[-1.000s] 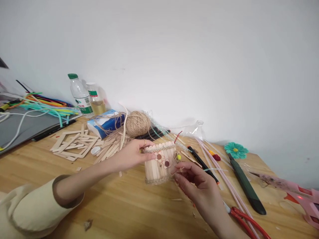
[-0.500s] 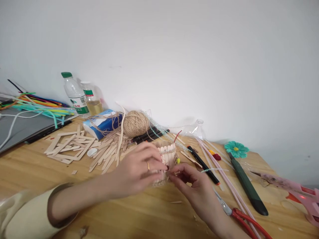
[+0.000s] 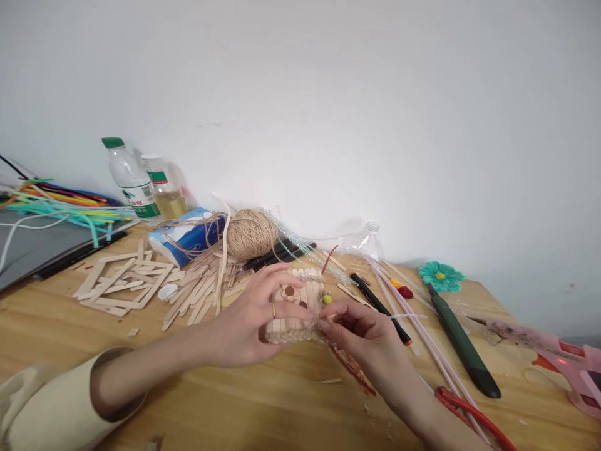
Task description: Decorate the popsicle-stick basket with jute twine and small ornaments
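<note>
A small craft piece faced with upright wooden craft sticks sits at the middle of the table, tilted. Brown round dots mark its front, and cord-like trim runs along its upper and lower edges. My left hand, wearing a ring, is wrapped round its left side with fingers across the front. At the right edge my right hand pinches with thumb and forefinger; what lies between the fingertips is too small to make out. Just above them is a yellow-green ball. A red fuzzy strand hangs below the right fingers.
Loose craft sticks, a twine ball, a blue packet and two bottles stand left. To the right are a black marker, a green-handled cutter, red-handled scissors and a pink glue gun.
The craft piece has turned and tipped, so its brown dots now show. The red strand has come into view below my right hand. The whole view has shifted slightly.
</note>
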